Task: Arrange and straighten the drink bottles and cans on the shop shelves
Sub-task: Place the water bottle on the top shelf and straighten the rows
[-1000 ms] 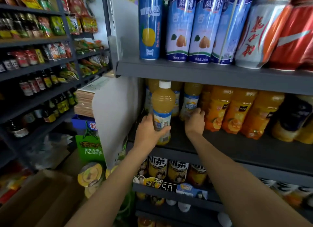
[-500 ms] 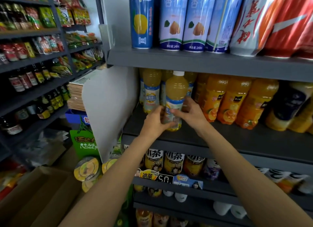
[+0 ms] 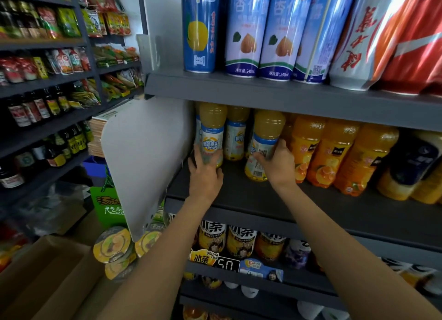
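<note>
On the middle grey shelf (image 3: 275,200) stand several yellow juice bottles with blue-and-white labels. My left hand (image 3: 205,174) grips the base of the leftmost front bottle (image 3: 212,135), next to the white side panel. My right hand (image 3: 277,163) holds a second yellow bottle (image 3: 264,142), which stands a little forward of the row, its barcode facing me. A third bottle (image 3: 235,133) stands between them, further back. Orange juice bottles (image 3: 327,154) line up to the right, close to my right hand.
Tall blue cans (image 3: 244,30) and red-and-white cans (image 3: 373,32) fill the shelf above. Iced tea bottles (image 3: 212,238) sit on the shelf below with a price tag (image 3: 227,263). A white side panel (image 3: 143,157) bounds the shelf left; a cardboard box (image 3: 47,284) lies on the floor.
Both hands were on one yellow bottle; now the left hand has shifted left to grip the leftmost bottle, while the right hand keeps the first bottle, set further right.
</note>
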